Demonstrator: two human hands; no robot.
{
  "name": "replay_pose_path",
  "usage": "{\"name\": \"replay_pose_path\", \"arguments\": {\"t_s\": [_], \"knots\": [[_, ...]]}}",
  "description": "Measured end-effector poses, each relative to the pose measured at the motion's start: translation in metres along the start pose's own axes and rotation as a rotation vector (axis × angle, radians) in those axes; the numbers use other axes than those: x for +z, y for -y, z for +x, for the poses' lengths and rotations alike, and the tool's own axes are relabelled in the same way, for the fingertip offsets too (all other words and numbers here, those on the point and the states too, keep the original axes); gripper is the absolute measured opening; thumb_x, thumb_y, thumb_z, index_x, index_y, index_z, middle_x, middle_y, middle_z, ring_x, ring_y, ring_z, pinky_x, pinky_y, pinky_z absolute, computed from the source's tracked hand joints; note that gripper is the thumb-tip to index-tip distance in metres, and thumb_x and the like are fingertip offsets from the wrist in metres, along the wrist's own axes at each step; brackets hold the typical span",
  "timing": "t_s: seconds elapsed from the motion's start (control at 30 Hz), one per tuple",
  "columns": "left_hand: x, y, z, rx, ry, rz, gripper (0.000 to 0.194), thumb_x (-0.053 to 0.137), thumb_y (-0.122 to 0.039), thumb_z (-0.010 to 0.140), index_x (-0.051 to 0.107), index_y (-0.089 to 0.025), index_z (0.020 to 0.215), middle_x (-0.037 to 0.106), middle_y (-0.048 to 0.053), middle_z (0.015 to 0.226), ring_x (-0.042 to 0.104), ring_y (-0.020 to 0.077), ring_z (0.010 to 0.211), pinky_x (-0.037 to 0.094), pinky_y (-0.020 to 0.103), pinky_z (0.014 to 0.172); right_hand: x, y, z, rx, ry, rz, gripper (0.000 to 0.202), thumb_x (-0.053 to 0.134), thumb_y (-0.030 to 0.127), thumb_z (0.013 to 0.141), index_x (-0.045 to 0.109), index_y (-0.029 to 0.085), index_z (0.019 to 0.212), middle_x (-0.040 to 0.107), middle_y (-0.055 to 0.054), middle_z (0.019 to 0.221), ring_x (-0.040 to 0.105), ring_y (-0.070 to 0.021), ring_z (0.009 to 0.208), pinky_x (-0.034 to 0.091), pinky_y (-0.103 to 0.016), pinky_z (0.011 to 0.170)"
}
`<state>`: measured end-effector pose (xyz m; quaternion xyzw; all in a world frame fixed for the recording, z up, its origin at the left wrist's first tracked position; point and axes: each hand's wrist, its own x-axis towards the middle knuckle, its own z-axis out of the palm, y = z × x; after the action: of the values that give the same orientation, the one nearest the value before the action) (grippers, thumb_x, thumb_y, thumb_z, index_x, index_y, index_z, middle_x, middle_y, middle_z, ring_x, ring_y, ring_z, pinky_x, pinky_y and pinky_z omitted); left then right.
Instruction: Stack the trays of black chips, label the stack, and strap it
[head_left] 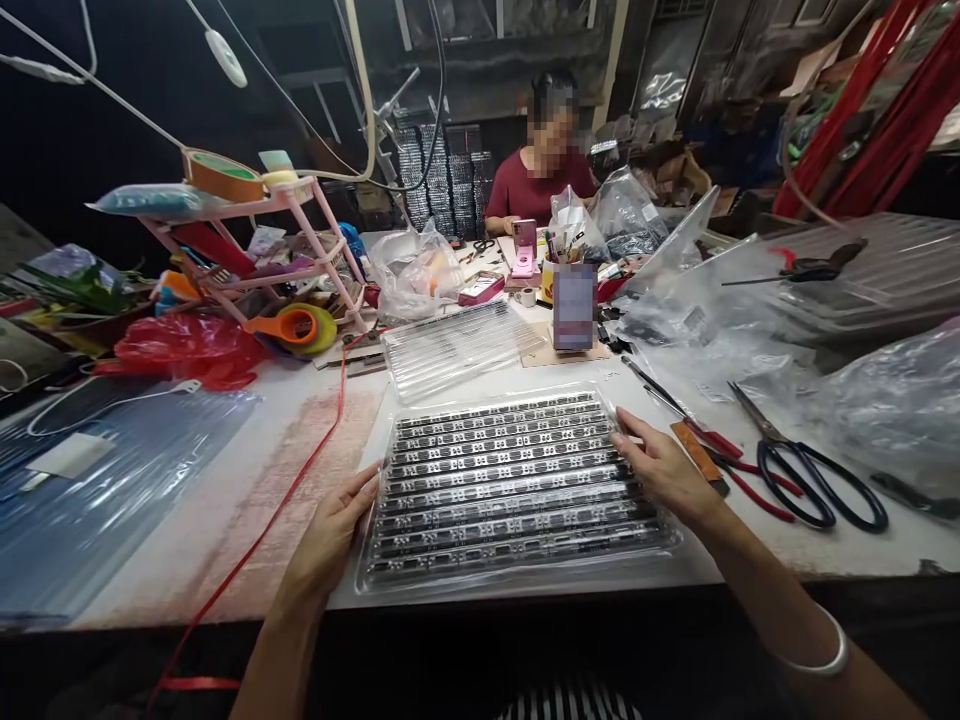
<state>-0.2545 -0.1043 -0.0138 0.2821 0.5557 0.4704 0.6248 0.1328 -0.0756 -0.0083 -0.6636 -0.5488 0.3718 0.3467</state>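
Observation:
A clear plastic tray (pixel 517 480) filled with rows of dark and silvery parts lies at the front of the white table. My left hand (pixel 337 530) holds its left edge, fingers together along the side. On the opposite edge, my right hand (pixel 660 465) grips the tray near its upper right corner, with the thumb toward the parts. A second clear ribbed tray (pixel 461 350) lies just behind, with no dark parts visible in it. The undersides of the held tray's edges are hidden.
Large scissors (pixel 795 455) and red-handled pliers (pixel 720 445) lie right. A phone (pixel 574 308) stands behind the trays. Red cord (pixel 304 465) and plastic sheets (pixel 127 490) are left, near a pink rack (pixel 300 215). A person (pixel 536 180) sits across the table.

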Motion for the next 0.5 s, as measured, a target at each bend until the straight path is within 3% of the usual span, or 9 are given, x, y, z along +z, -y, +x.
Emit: {"name": "replay_pose_path", "arguments": {"t_s": [0.2,0.3,0.4,0.5], "knots": [[0.003,-0.005,-0.004,-0.021,-0.015,0.099,0.081,0.08,-0.035,0.065,0.046,-0.012,0.135,0.074,0.008,0.099,0.069,0.0211,0.088,0.056,0.028,0.075,-0.007,0.011,-0.002,-0.052,-0.053,-0.001,0.061,0.053,0.051,0.081,0.051,0.018,0.132,0.045,-0.012,0.143,0.042,-0.0267,0.131,0.034,-0.044,0.109],[0.007,-0.007,-0.005,0.012,-0.053,0.176,0.084,0.082,-0.036,0.062,0.048,-0.01,0.134,0.075,0.007,0.09,0.069,0.0194,0.085,0.054,0.026,0.077,-0.013,0.018,-0.004,-0.08,-0.079,0.068,0.06,0.058,0.05,0.079,0.053,0.019,0.13,0.05,-0.012,0.139,0.047,-0.0252,0.127,0.038,-0.041,0.106],[0.009,-0.006,-0.005,0.025,-0.049,0.226,0.083,0.082,-0.037,0.062,0.048,-0.011,0.134,0.075,0.005,0.083,0.069,0.0192,0.081,0.054,0.027,0.074,-0.017,0.025,-0.006,-0.024,-0.055,0.241,0.07,0.066,0.047,0.074,0.047,0.019,0.135,0.063,-0.012,0.119,0.063,-0.0231,0.104,0.048,-0.039,0.095],[0.01,-0.006,-0.006,0.053,-0.027,0.215,0.077,0.079,-0.042,0.066,0.052,-0.011,0.131,0.073,0.002,0.075,0.067,0.0165,0.072,0.052,0.024,0.067,-0.019,0.035,-0.01,0.045,0.1,0.498,0.081,0.065,0.044,0.075,0.03,0.023,0.145,0.071,-0.009,0.098,0.069,-0.0223,0.079,0.054,-0.04,0.078]]}}
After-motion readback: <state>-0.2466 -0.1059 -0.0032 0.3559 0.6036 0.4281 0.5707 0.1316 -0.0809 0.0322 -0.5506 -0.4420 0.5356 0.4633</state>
